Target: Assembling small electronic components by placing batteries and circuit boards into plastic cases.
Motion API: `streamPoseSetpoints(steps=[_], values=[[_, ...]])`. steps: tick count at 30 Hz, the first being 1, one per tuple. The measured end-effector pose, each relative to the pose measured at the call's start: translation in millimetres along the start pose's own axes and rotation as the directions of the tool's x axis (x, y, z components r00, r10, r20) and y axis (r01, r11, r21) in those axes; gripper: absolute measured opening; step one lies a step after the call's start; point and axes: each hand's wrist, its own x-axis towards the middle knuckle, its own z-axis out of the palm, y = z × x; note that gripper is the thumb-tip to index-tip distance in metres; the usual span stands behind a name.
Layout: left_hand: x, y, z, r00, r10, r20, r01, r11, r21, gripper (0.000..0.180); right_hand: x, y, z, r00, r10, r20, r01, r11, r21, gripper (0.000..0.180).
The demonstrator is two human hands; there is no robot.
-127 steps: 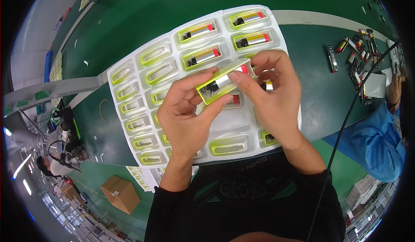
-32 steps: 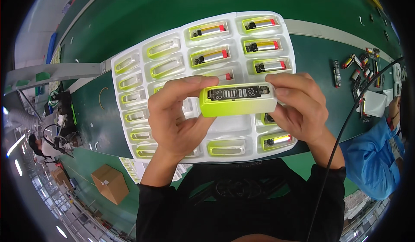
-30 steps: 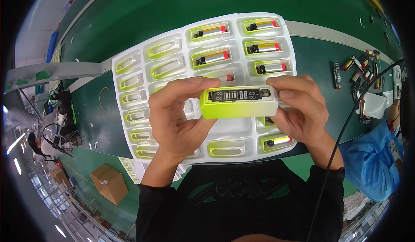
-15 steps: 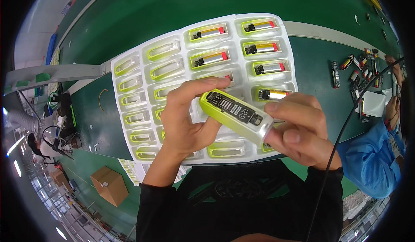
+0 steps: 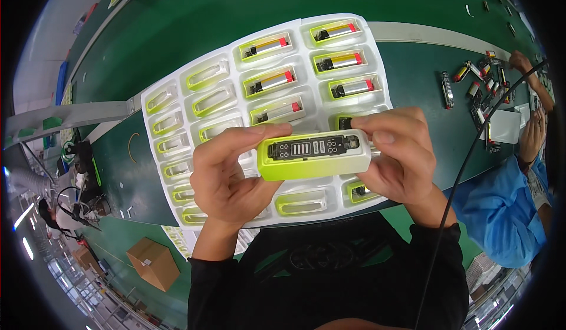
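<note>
Above a white molded tray [image 5: 299,38], both hands hold a yellow-green and white device housing [image 5: 318,170] lengthwise. A black display board [image 5: 309,148] with pale segments and bars lies in its open upper side. My left hand [image 5: 227,174] grips the green end between thumb and fingers. Around the white end close the fingers and thumb of my right hand [image 5: 404,153]. Tray pockets hold similar housings; several at the far right contain silver batteries [image 5: 270,82] with red ends, while others, such as a near housing [image 5: 302,205], show no battery. My hands hide some middle pockets.
Loose battery assemblies [image 5: 486,85] lie on the green bench at right. Beside them works a person with a blue sleeve [image 5: 492,215]. A black cable [image 5: 457,194] crosses the view at right. A cardboard box [image 5: 153,263] stands on the floor at lower left.
The housing has turned from a slant to nearly level, its green side now facing me. My right hand has risen slightly, and both hands keep their hold.
</note>
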Motion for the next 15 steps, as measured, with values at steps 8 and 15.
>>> streamPoseSetpoints(steps=[8,15], values=[[-0.6,-1.7,5.4,0.972,-0.234,0.001,0.229,0.954,0.195,0.043,9.0,-23.3,7.4,0.997,-0.029,-0.065,0.029,1.000,-0.008,0.036],[-0.3,0.2,10.4,0.966,-0.259,0.009,0.253,0.948,0.191,0.050,9.9,-30.8,8.2,1.000,-0.015,0.004,0.015,0.997,0.078,0.038]])
